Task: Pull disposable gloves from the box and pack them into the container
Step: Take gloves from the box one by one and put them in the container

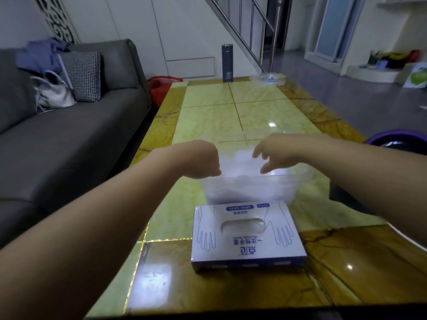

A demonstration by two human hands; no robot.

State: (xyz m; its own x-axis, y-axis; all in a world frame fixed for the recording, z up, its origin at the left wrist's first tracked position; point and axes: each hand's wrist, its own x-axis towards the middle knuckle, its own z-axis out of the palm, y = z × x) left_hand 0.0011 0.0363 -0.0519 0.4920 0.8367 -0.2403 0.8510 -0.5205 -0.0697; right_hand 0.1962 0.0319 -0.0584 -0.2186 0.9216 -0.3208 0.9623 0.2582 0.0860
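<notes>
A white and blue glove box (247, 236) lies flat on the table near me, with clear gloves showing in its oval slot. Just behind it stands a clear plastic container (249, 188) holding translucent gloves. My left hand (198, 158) is curled into a fist at the container's left rim and grips the edge of a thin clear glove (235, 161) that spreads over the opening. My right hand (275, 151) hovers over the container's right side, fingers loosely spread and pointing down at the film. Whether they touch it is unclear.
The glossy yellow-green tiled table (208, 116) stretches ahead. A dark flask (227, 63) and a clear lid (268, 79) stand at its far end. A grey sofa (69, 135) runs along the left, and a purple bin (399, 139) sits at the right.
</notes>
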